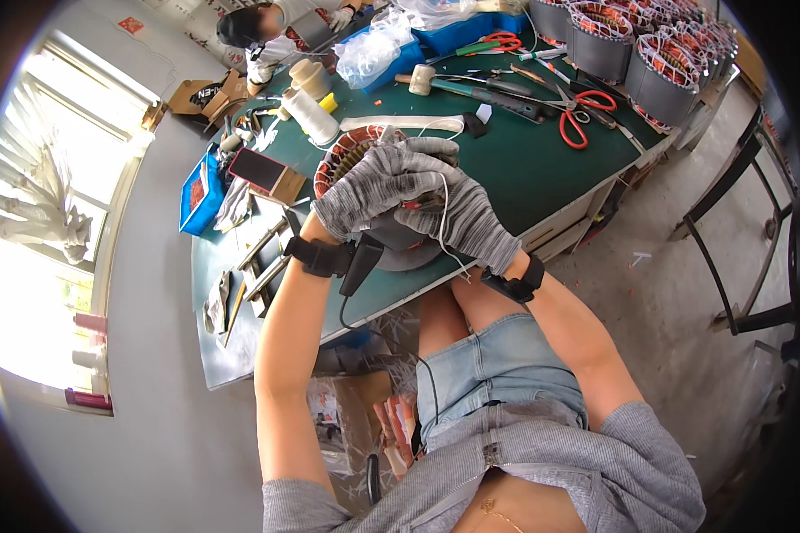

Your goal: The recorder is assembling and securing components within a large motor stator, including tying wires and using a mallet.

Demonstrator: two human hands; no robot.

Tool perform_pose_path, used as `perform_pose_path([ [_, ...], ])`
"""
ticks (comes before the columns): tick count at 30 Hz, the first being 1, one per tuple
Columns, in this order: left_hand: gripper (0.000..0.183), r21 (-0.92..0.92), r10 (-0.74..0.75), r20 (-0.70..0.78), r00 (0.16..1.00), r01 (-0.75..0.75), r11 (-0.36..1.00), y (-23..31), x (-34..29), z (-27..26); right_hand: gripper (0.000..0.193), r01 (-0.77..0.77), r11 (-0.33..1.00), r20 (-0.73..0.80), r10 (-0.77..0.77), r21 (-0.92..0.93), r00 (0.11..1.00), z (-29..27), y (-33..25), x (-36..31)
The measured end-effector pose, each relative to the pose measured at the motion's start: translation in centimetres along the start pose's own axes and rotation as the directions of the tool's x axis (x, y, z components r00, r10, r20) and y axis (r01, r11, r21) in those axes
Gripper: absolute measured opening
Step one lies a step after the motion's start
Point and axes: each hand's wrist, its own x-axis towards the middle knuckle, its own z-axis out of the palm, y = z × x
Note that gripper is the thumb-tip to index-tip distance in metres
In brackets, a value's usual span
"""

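A motor stator [396,234] with a grey body and red and dark windings stands at the near edge of the green table, in front of me. My left hand [375,185], in a grey striped knit glove, is closed over the top of its windings. Against its right side, my right hand [460,211], gloved the same way, has its fingers curled in. A thin white cord [442,213] runs from between the hands and hangs down past the right wrist. The gloves hide most of the winding top and the fingertips.
Red-handled scissors [578,120], a mallet [420,82] and other tools lie farther back. A white thread cone [309,115] and a phone [256,169] are to the left. Finished-looking stators [662,80] stand at the far right. Another person [280,35] works across the table.
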Motion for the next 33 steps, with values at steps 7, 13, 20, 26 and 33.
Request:
perform_pose_path([
  [7, 0.026, -0.15, -0.029, 0.049, 0.998, 0.036, 0.988, -0.1, 0.2, -0.6, 0.049, 0.096, 0.99, 0.012, -0.095, -0.107, 0.995, -0.4, 0.7, 0.3],
  [13, 0.027, 0.03, 0.032, 0.102, 0.994, -0.035, 0.999, -0.2, 0.8, -0.9, 0.049, 0.011, 0.993, 0.071, -0.003, -0.117, 0.997, -0.8, 0.7, 0.4],
  [20, 0.028, 0.047, 0.046, 0.071, 0.996, -0.049, 0.998, -1.2, 0.4, -1.1, 0.053, -0.048, 0.999, 0.037, 0.047, 0.017, 0.998, 0.4, 0.5, 0.3],
  [26, 0.028, -0.112, 0.011, 0.071, 0.997, -0.003, 0.994, -0.2, 0.6, -0.6, 0.053, 0.032, 0.994, 0.039, -0.028, -0.109, 0.999, -0.1, 1.4, 0.2],
  [33, 0.028, -0.032, 0.029, 0.042, 0.999, -0.028, 0.999, -0.6, 0.3, -0.5, 0.048, 0.029, 0.97, 0.032, -0.022, -0.24, 0.999, -0.1, 1.4, 0.3],
])
